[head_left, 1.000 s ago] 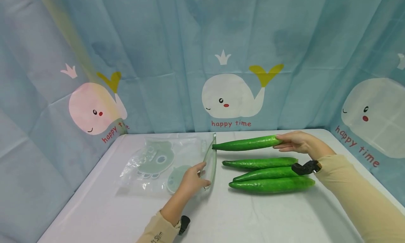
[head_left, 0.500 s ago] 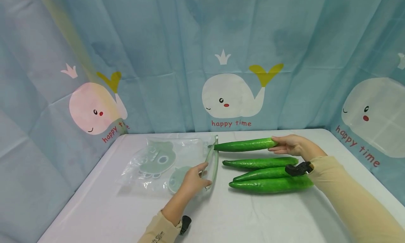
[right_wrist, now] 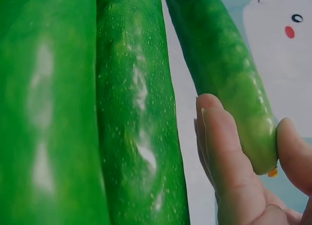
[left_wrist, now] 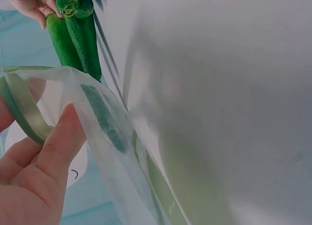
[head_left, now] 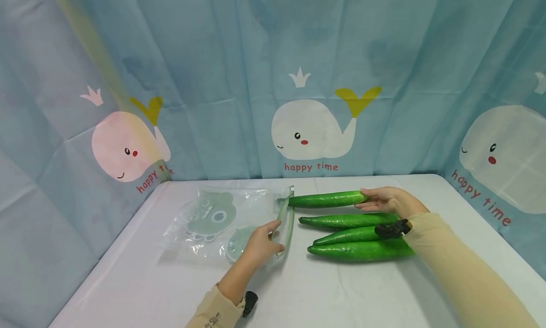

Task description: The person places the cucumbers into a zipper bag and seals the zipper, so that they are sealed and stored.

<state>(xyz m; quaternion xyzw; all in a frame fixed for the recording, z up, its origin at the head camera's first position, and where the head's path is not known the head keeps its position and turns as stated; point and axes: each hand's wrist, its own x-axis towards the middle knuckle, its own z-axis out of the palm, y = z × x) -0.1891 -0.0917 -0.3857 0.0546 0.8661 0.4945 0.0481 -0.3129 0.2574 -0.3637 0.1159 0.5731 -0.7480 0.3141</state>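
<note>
My left hand (head_left: 260,242) grips the rim of a clear zip bag (head_left: 251,200) with pale green cartoon prints, holding its green-edged mouth apart. In the left wrist view the green zip strip (left_wrist: 24,110) runs between its fingers and thumb. My right hand (head_left: 386,200) holds a long green cucumber (head_left: 326,199) by its lighter right end, between thumb and fingers. That cucumber's dark tip lies inside the mouth, seen through the plastic in the left wrist view. Below it on the table, three more cucumbers (head_left: 362,250) lie side by side, partly covered by the right wrist.
A white cloth covers the table (head_left: 324,295). Behind it hangs a blue curtain (head_left: 213,81) printed with whales. Each wrist carries a black strapped device (head_left: 392,229).
My right hand has moved left and slightly down, sliding the cucumber's tip into the bag. The left hand stays nearly still at the bag's mouth.
</note>
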